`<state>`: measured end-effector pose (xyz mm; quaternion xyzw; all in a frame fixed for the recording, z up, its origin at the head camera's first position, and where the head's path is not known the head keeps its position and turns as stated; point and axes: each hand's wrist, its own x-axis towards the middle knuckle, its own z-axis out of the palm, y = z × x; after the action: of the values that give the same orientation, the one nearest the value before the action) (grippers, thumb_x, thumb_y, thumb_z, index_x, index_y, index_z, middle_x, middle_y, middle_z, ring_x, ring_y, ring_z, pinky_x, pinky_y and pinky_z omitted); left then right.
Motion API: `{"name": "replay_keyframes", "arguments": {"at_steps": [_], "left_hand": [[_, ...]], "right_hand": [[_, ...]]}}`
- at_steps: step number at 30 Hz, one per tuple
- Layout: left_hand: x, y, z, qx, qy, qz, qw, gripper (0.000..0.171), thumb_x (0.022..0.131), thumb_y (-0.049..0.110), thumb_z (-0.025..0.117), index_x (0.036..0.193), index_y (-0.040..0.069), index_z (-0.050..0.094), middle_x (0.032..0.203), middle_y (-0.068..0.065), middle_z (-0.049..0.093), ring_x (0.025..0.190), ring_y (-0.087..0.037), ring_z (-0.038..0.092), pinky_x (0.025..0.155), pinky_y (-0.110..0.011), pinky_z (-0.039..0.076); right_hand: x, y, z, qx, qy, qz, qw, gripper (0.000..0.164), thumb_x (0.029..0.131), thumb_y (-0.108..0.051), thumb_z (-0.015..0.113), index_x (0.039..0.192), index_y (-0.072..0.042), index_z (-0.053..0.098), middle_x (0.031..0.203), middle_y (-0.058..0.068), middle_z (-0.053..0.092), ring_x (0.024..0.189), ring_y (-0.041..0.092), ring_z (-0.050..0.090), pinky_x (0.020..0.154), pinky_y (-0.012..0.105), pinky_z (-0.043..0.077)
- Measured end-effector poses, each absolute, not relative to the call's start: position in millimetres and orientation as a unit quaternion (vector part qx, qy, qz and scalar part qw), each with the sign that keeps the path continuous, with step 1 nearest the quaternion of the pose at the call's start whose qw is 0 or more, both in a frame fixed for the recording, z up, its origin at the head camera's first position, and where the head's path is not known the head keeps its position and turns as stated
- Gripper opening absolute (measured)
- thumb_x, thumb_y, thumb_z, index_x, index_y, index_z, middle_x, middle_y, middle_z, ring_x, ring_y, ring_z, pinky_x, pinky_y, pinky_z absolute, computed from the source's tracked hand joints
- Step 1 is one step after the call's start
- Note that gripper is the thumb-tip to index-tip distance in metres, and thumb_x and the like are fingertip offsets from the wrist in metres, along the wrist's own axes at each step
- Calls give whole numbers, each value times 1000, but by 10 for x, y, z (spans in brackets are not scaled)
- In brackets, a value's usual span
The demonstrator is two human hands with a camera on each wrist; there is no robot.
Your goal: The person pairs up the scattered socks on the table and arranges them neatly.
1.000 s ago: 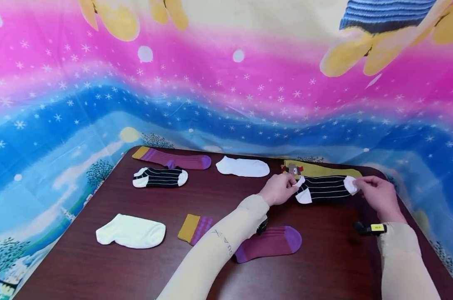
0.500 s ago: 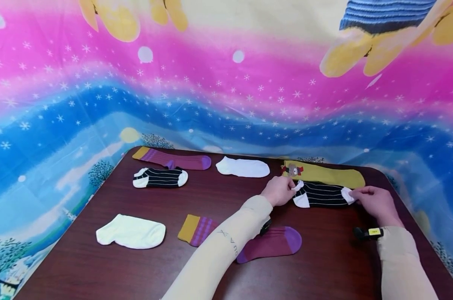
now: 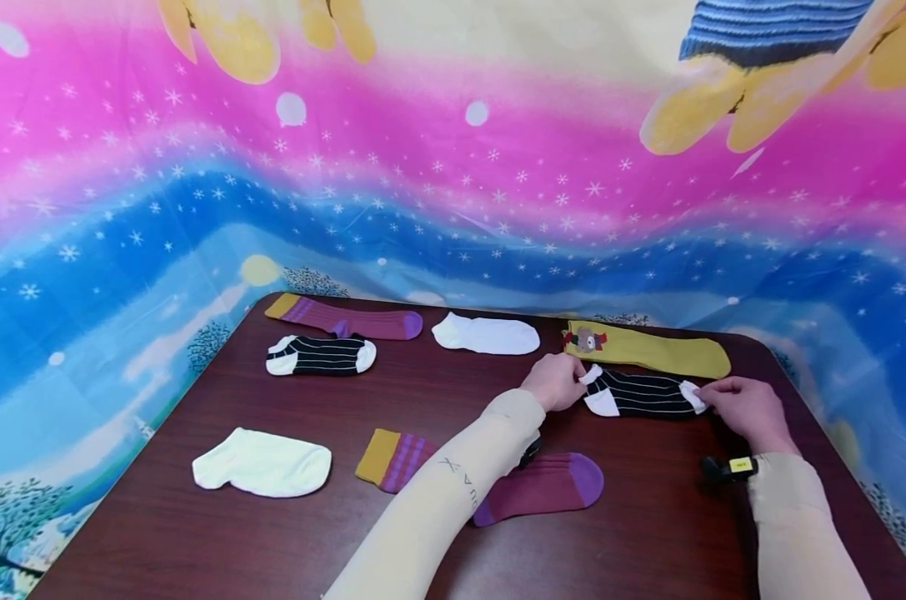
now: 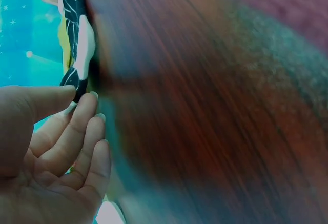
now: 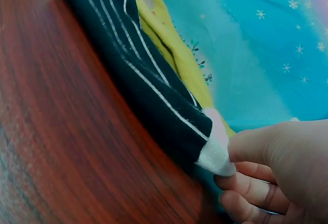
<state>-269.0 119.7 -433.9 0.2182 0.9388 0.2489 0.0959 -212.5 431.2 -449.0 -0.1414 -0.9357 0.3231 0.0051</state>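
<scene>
A black ankle sock with white stripes (image 3: 643, 394) is stretched lengthwise between my two hands at the right of the table. My left hand (image 3: 555, 382) pinches its white cuff end between thumb and fingers. At the other end, the white toe (image 5: 215, 155) is pinched by my right hand (image 3: 748, 408). Just behind lies a mustard-yellow sock (image 3: 655, 350) with an animal face near its cuff. In the left wrist view the striped sock (image 4: 77, 34) runs away from my thumb and fingertips, seen nearly edge-on.
Along the back lie a purple sock (image 3: 366, 323) and a white ankle sock (image 3: 490, 335), with another striped sock (image 3: 325, 356) at left. Nearer me are a second white sock (image 3: 272, 465) and a purple sock (image 3: 543, 487), partly under my left forearm. A printed cloth (image 3: 453, 192) hangs behind the table (image 3: 197, 550).
The striped sock has come down toward me and slightly left with both hands holding it. More of the yellow sock behind now shows. The other socks stay put.
</scene>
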Motion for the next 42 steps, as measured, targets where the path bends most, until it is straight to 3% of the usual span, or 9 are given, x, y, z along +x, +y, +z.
{"name": "replay_keyframes", "arguments": {"at_steps": [7, 13, 23, 28, 34, 42], "left_hand": [[-2683, 1162, -4350, 207, 940, 251, 107, 25, 96, 28, 73, 121, 23, 75, 118, 10, 69, 100, -8, 63, 82, -20, 48], [-2700, 1139, -4350, 202, 941, 248, 107, 29, 98, 32, 69, 126, 22, 73, 124, 8, 67, 109, -10, 62, 87, -22, 48], [-2730, 1094, -4277, 219, 938, 259, 71, 44, 103, 45, 59, 138, 19, 65, 130, 5, 66, 110, -10, 64, 89, -24, 49], [-2734, 1037, -4189, 231, 938, 258, 35, 53, 104, 51, 53, 144, 17, 59, 134, 2, 65, 110, -15, 65, 89, -29, 51], [-2749, 960, -4100, 234, 943, 236, -2, 58, 103, 57, 48, 146, 18, 58, 133, 3, 65, 113, -15, 64, 94, -34, 50], [-2789, 784, -3996, 238, 945, 222, -24, 63, 104, 61, 42, 151, 19, 52, 149, 3, 53, 137, -17, 47, 110, -40, 36]], "right_hand": [[-2131, 4318, -4517, -141, -943, 300, 20, 49, 97, -42, 67, 110, 5, 72, 109, 25, 64, 87, 34, 54, 66, 39, 42], [-2123, 4290, -4498, -145, -944, 297, 20, 51, 97, -45, 68, 108, 5, 72, 107, 25, 64, 88, 36, 52, 66, 40, 42], [-2135, 4179, -4349, -155, -940, 300, 43, 70, 101, -56, 53, 122, 10, 63, 112, 29, 63, 89, 37, 55, 66, 41, 44], [-2154, 4118, -4262, -138, -940, 307, 57, 78, 101, -61, 48, 129, 12, 58, 112, 30, 66, 99, 44, 59, 75, 53, 48], [-2187, 3978, -4127, -120, -940, 311, 68, 83, 101, -63, 43, 135, 12, 53, 121, 34, 60, 110, 51, 54, 86, 65, 44], [-2211, 3791, -3938, -96, -944, 308, 70, 85, 102, -66, 37, 141, 9, 51, 134, 36, 52, 120, 55, 47, 91, 69, 40]]}}
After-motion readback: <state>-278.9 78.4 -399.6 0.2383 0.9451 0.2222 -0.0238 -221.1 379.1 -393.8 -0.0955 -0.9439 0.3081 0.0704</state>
